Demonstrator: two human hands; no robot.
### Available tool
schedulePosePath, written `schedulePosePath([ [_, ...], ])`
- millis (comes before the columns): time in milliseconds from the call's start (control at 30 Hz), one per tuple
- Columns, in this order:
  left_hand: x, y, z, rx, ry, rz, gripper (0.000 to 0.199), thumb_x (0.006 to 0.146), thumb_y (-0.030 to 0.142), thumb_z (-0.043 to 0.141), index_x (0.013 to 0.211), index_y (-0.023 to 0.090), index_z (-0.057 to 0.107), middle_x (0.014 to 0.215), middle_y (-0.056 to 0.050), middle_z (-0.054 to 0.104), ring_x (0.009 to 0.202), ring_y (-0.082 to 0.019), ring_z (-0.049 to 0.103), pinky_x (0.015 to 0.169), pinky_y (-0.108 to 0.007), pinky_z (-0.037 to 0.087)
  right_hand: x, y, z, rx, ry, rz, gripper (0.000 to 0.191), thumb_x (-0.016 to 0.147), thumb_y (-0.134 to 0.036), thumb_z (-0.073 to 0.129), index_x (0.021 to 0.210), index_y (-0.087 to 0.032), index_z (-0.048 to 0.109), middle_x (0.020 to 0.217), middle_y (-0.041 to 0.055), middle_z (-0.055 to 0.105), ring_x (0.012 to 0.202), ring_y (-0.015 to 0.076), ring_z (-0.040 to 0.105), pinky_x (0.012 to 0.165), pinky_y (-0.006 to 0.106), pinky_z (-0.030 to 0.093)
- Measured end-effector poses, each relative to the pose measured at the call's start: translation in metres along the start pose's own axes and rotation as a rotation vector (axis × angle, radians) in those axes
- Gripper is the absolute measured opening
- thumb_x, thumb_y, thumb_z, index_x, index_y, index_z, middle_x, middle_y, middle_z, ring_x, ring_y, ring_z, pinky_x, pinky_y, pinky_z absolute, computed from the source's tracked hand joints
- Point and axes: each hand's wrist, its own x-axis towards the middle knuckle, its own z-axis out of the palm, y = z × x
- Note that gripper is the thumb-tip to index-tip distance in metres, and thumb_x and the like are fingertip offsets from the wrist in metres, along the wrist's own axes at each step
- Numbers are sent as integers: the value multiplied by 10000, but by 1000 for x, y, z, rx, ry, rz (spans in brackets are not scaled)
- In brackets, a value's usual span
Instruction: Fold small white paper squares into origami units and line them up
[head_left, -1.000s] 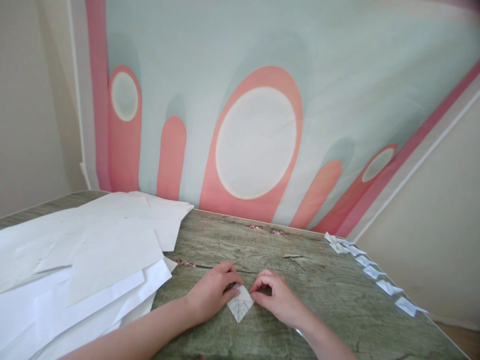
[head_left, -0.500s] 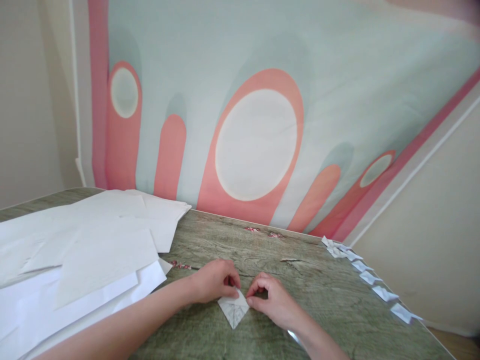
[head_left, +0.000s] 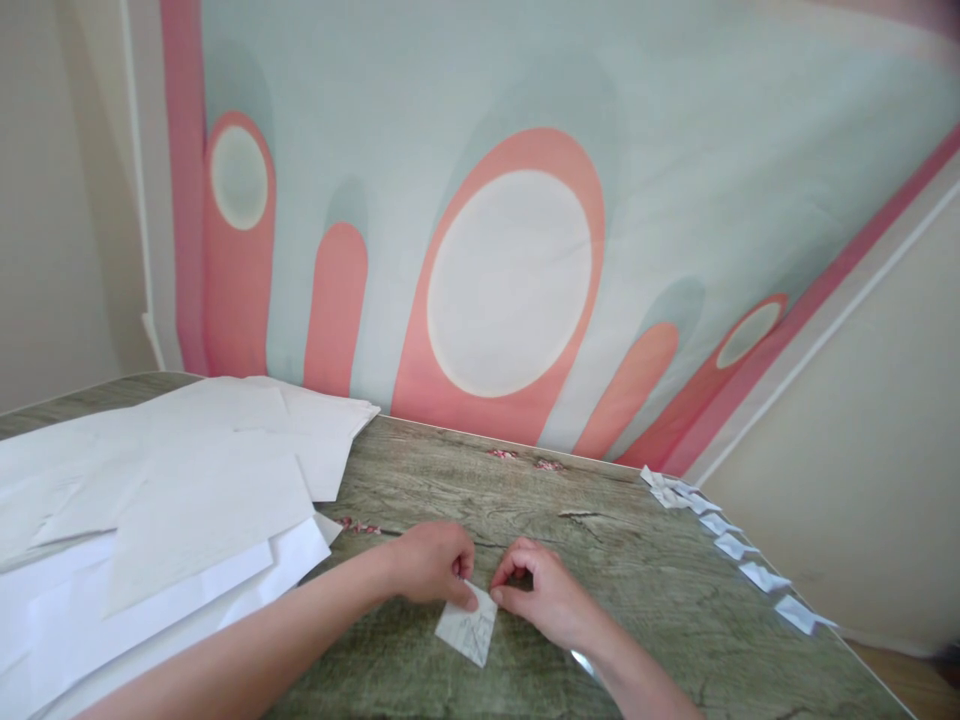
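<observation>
A small folded piece of white paper (head_left: 469,628) with faint lines on it lies near the front middle of the wood-patterned table (head_left: 442,465). My left hand (head_left: 435,565) pinches its upper left edge, with the thumb lying over the paper. At its upper right corner, my right hand (head_left: 536,588) has thumb and forefinger pressed together on the paper's edge. A shiny band shows at my right wrist.
Large white sheets (head_left: 217,500) are piled loosely on the left of the table. Several small folded papers (head_left: 763,577) line the right edge. A backdrop (head_left: 510,280) with coral shapes hangs behind the table.
The small folded paper has turned a little, its lower tip swinging to the right. My left thumb now lies further over it. The whole view has shifted slightly.
</observation>
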Motion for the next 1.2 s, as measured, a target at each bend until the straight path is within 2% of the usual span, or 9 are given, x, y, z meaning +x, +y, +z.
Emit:
schedulePosePath([
  [167, -4, 4, 3, 24, 30, -17, 109, 679, 306, 648, 704, 201, 657, 713, 19, 641, 667, -149, 568, 547, -202, 357, 0, -2, -2, -9, -12, 1, 53, 663, -158, 682, 689, -205, 685, 778, 0, 615, 824, 174, 553, 751, 272, 366],
  [367, -8, 7, 11, 42, 126, -38, 61, 696, 223, 586, 741, 196, 616, 837, -13, 625, 744, -170, 571, 632, -225, 395, 2, -1, -2, -5, -22, 4, 63, 641, -155, 699, 676, -208, 694, 761, -6, 613, 750, 153, 555, 708, 252, 377],
  [667, -9, 9, 16, 48, 175, -57, 22, 689, 179, 572, 676, 194, 583, 729, 3, 623, 720, -172, 569, 608, -222, 384, 4, -6, -5, -5, -53, 2, 71, 619, -153, 700, 665, -207, 707, 734, -10, 609, 710, 142, 558, 660, 231, 385],
  [1200, -3, 7, 22, 63, 192, -109, 38, 673, 182, 568, 675, 195, 604, 694, -7, 636, 682, -173, 578, 570, -224, 364, 6, -4, -5, 4, -68, -7, 52, 621, -164, 690, 659, -197, 703, 729, -10, 602, 660, 129, 539, 612, 219, 377],
])
